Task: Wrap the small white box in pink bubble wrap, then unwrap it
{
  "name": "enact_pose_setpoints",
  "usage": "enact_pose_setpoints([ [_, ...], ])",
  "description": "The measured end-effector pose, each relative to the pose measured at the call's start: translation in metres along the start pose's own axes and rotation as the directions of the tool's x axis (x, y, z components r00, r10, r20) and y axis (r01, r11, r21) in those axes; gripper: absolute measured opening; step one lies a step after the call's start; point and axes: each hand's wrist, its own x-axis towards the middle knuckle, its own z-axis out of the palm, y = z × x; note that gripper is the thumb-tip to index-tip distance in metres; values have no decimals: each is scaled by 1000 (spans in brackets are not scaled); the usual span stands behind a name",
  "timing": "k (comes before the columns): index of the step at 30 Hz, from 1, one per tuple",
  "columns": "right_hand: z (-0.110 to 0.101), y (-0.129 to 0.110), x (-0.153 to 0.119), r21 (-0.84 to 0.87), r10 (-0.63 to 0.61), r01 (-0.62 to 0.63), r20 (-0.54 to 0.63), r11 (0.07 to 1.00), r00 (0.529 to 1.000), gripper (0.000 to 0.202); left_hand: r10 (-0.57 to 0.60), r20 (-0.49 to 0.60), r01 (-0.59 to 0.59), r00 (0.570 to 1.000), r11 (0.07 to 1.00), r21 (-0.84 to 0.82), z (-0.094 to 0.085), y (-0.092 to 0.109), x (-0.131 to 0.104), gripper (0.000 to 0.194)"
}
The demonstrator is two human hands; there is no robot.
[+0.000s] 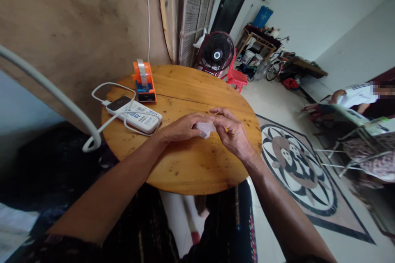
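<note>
Over the wooden table [182, 168], my two hands meet at a small, crumpled, whitish see-through piece [203, 128] that looks like thin plastic. Its left side lies under the thumb and fingers of my left hand [184, 126], which is closed on it. The thumb and fingers of my right hand [232, 132] pinch its right end, the other fingers bent above. What lies inside or beneath the piece, if anything, is hidden by my fingers.
An orange tape dispenser [144, 82] stands at the table's back left. Before it lies a white power bank [145, 121] with a looped white cable [112, 83]. Beyond are a fan [217, 51] and a red chair [237, 77]. A person [354, 95] sits far right.
</note>
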Motion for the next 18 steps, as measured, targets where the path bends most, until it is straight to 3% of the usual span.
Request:
enact_pose_setpoints([
  [7, -5, -16, -4, -175, -38, 70, 180, 982, 983, 38, 77, -16, -78, 997, 995, -65, 3, -6, 1, 25],
  [10, -1, -22, -14, -287, -18, 76, 201, 955, 979, 47, 86, -9, -86, 996, 995, -55, 2, -4, 0, 24],
  [14, 15, -20, -28, -424, 6, 13, 44, 906, 999, 50, 83, -8, -83, 997, 997, -7, 1, -4, 0, 32],
  [18, 32, -17, -32, -458, -22, -46, -142, 888, 990, 38, 68, -24, -67, 997, 997, 41, 3, -8, 0, 39],
])
